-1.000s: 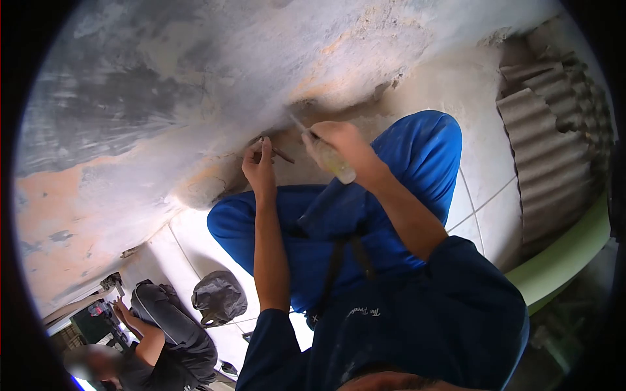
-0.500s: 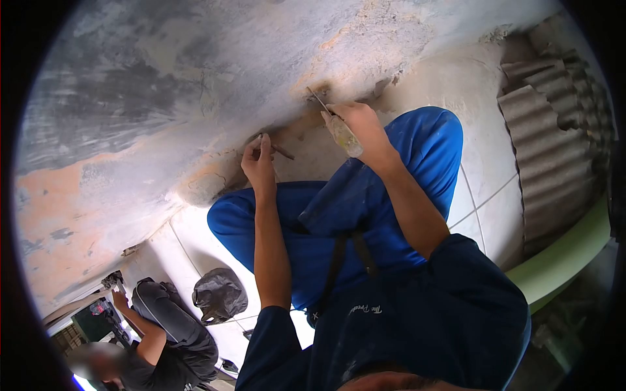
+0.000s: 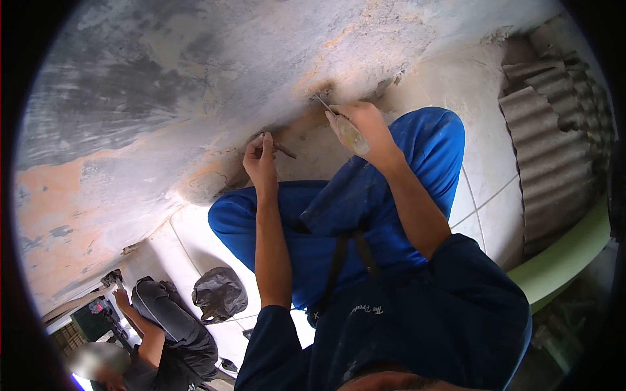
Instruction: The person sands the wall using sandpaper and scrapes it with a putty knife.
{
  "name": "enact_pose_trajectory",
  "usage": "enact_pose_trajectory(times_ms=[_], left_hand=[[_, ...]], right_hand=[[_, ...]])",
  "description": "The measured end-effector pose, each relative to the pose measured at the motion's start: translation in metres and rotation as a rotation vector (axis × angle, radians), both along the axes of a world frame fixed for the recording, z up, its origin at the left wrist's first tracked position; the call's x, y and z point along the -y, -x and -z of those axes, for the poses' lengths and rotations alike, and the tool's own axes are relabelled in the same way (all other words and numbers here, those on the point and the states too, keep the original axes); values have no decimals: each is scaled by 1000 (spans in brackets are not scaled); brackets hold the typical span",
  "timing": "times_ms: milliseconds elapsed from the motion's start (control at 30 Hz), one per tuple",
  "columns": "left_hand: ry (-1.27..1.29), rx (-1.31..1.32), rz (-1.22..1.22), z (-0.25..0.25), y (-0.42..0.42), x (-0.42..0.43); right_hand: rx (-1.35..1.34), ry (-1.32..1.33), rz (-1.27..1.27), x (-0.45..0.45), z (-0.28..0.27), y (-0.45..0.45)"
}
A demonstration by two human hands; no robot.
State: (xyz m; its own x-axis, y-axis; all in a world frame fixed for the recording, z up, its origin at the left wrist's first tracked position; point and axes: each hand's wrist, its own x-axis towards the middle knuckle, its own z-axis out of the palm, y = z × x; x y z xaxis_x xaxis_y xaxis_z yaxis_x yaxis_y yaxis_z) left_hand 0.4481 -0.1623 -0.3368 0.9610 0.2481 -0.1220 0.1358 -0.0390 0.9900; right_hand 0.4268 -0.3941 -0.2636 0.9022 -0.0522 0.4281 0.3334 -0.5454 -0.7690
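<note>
My right hand [image 3: 365, 127] is closed round the pale, translucent handle [image 3: 351, 135] of a thin metal tool. The tool's blade points at a dark, rough patch [image 3: 319, 88] low on the worn wall [image 3: 248, 72]. My left hand [image 3: 261, 159] is at the foot of the wall, its fingers pinched on a brown stick-like piece [image 3: 285, 150] that juts out to the right. What its fingertips touch at the wall is hard to make out.
Corrugated grey sheets [image 3: 544, 156] stand at the right, above a pale green curved object [image 3: 564, 251]. A black plastic bag [image 3: 220, 295] lies on the white tiled floor [image 3: 176, 244]. Another person [image 3: 153, 345] sits by the wall at the lower left.
My right hand has moved up and right along the wall with the tool, the blade now at the dark patch. My left hand has barely moved.
</note>
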Motion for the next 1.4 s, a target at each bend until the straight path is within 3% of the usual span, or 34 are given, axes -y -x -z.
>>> enact_pose_trajectory(times_ms=[200, 300, 400, 800, 900, 1200, 1400], left_hand=[[12, -17, -8, -4, 0, 2], [21, -7, 0, -1, 0, 2], [9, -1, 2, 0, -1, 0], [2, -7, -19, 2, -2, -1], [4, -3, -9, 1, -1, 1], [-3, -5, -4, 2, -1, 0], [-26, -9, 0, 3, 1, 0]], right_hand=[[-69, 24, 15, 0, -5, 0], [22, 88, 67, 3, 7, 2], [-233, 37, 11, 3, -8, 3], [36, -18, 36, -5, -4, -4], [-136, 2, 4, -5, -6, -1], [4, 3, 12, -4, 0, -3], [-69, -75, -9, -4, -3, 0]])
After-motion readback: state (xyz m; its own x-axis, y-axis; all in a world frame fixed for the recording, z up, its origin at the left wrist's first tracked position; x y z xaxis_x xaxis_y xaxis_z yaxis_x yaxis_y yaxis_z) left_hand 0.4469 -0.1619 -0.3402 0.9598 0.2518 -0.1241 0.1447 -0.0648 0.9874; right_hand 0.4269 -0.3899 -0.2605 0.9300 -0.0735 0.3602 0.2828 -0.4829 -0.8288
